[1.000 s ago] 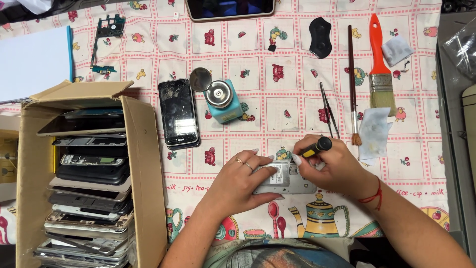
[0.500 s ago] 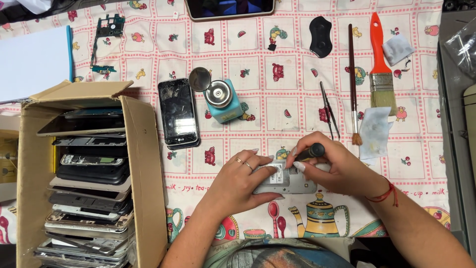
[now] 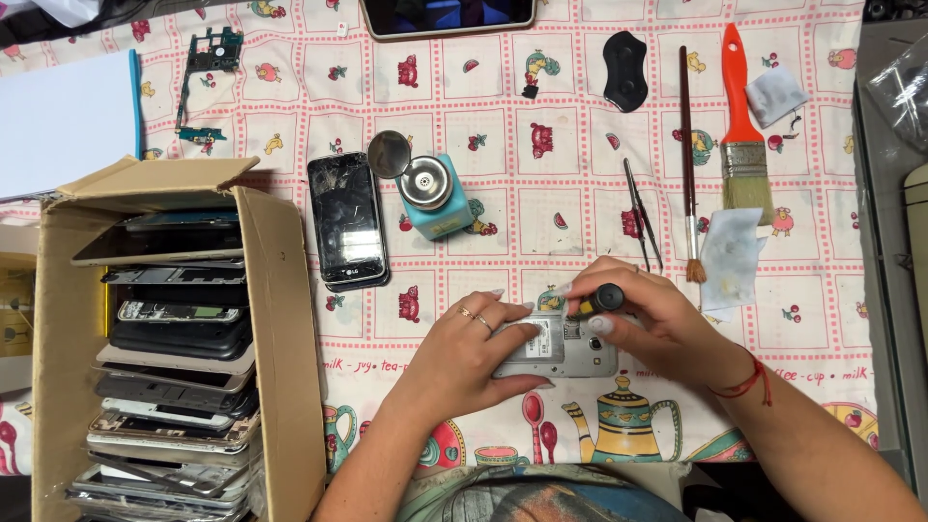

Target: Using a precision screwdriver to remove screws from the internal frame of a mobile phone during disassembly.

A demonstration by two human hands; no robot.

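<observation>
Lowered since before, right hand (image 3: 648,319) grips screwdriver (image 3: 597,300), tip hidden; left hand (image 3: 474,353) clasps phone (image 3: 561,348)

Work table under a patterned cloth (image 3: 580,126), checked with fruit and teapot prints.

At 12 o'clock a tablet (image 3: 448,14); at 1 an orange-handled brush (image 3: 742,121) beside a thin brush (image 3: 687,164); at centre a teal dispenser bottle (image 3: 432,193) just beside a cracked black phone (image 3: 347,220); at 9 a cardboard box (image 3: 280,319); at 11 a circuit board (image 3: 208,58); at 6 a grey opened phone (image 3: 561,348).

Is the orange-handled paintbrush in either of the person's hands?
No. The paintbrush lies on the tablecloth, away from both hands.
</observation>
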